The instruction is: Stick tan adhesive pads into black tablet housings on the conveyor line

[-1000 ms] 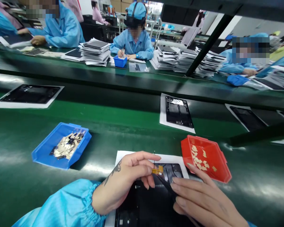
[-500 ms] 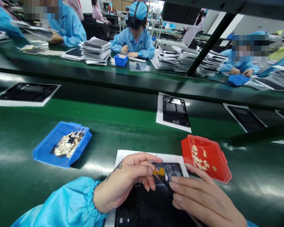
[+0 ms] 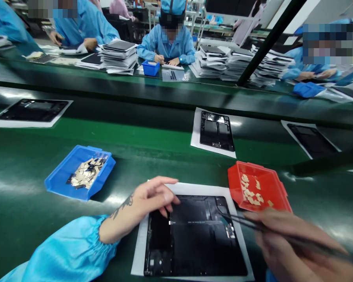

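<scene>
A flat black tablet-like panel [image 3: 206,246] lies on a white sheet [image 3: 138,254] in front of me. My left hand [image 3: 154,199] is at the panel's upper left edge, fingers loosely bent and apart, with nothing visible in them. Long dark curved tweezers [image 3: 247,222] are gripped in my right hand [image 3: 300,243], which is smeared by motion. Their bent tips reach over the panel's upper right part. Whether the tips touch the panel or pinch anything, I cannot tell.
A blue bin [image 3: 57,182] with small pale and dark pieces stands left; a red bin [image 3: 278,186] with pale scraps stands right. Further panels on sheets, such as one panel [image 3: 217,131], lie beyond. Across the bench, people in blue work beside paper-interleaved stacks [image 3: 117,58].
My left hand has moved left and no longer shows the orange strip it was pinching. My right hand has drawn back right with the tweezers, uncovering the panel.
</scene>
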A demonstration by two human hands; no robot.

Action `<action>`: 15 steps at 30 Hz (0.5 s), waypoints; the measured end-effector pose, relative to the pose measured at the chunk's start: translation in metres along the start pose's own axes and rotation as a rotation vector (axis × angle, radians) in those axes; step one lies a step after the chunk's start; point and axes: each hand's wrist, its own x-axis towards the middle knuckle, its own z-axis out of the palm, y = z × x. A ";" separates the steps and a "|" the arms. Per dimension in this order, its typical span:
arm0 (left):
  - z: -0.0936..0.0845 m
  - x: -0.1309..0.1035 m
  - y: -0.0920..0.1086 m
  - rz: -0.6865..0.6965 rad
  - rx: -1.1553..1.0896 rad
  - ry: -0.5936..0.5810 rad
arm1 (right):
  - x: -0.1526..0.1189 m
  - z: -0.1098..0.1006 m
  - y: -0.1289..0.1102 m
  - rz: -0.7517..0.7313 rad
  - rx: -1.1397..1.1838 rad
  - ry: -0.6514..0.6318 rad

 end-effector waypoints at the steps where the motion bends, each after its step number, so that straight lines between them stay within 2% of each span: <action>1: -0.007 -0.001 -0.008 0.065 0.208 0.190 | 0.008 0.011 0.000 0.115 0.072 0.005; 2: -0.013 -0.002 -0.016 0.141 0.418 0.313 | 0.018 0.023 0.000 0.231 0.184 0.009; 3: -0.018 -0.002 -0.025 0.216 0.606 0.360 | 0.026 0.036 0.001 0.355 0.284 -0.041; 5: -0.023 -0.002 -0.042 0.310 0.875 0.337 | 0.042 0.059 0.004 0.531 0.441 -0.130; 7: -0.023 0.002 -0.057 0.336 1.025 0.290 | 0.052 0.078 0.007 0.631 0.541 -0.197; 10: -0.017 0.015 -0.068 0.341 1.131 0.295 | 0.058 0.097 0.010 0.691 0.610 -0.251; 15: -0.010 0.030 -0.066 0.371 1.091 0.287 | 0.057 0.113 0.017 0.707 0.642 -0.275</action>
